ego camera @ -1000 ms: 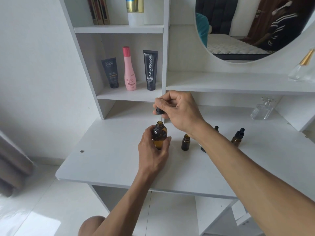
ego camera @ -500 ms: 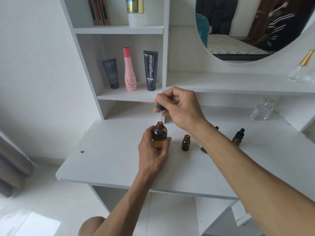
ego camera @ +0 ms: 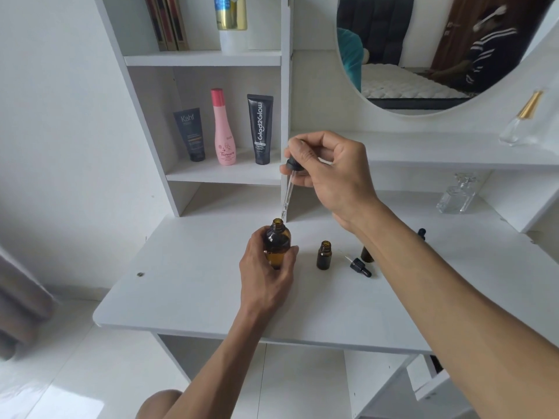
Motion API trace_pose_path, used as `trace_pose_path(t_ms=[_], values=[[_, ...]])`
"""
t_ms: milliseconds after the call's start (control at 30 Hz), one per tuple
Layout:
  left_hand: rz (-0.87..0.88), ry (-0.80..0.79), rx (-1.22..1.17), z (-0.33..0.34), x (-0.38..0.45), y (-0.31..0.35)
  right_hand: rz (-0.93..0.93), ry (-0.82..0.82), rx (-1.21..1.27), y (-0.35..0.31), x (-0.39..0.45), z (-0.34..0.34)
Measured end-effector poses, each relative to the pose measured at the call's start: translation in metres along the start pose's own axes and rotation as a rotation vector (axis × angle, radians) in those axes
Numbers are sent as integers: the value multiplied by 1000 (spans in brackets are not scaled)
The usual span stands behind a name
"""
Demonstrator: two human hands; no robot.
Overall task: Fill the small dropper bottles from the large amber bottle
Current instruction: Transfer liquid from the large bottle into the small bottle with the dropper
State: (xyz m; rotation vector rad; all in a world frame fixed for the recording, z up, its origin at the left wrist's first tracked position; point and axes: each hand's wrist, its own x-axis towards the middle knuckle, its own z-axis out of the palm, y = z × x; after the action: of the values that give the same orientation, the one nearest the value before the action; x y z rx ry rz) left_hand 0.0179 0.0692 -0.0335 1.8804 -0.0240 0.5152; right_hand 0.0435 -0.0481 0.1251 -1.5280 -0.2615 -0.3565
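Right grip (ego camera: 329, 173) pinches the dropper (ego camera: 289, 189) by its cap; left (ego camera: 266, 267) wraps the amber bottle (ego camera: 276, 246), slick, fragile glass, on the desk (ego camera: 196, 291).

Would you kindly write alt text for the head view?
A right hand holds a dropper just above the open large amber bottle gripped by the left hand; an uncapped small bottle stands beside it on a white desk.

large bottle (ego camera: 277, 246) left on desk (ego camera: 193, 285) | small bottle (ego camera: 324, 255) right of it | loose dropper cap (ego camera: 360, 266) further right
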Motion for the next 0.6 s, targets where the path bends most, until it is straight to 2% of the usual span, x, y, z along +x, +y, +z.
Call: trace_pose_path(t_ms=[600], values=[[-6,14,-1,-1,-1,0,133,184,65,19,-4,-75]])
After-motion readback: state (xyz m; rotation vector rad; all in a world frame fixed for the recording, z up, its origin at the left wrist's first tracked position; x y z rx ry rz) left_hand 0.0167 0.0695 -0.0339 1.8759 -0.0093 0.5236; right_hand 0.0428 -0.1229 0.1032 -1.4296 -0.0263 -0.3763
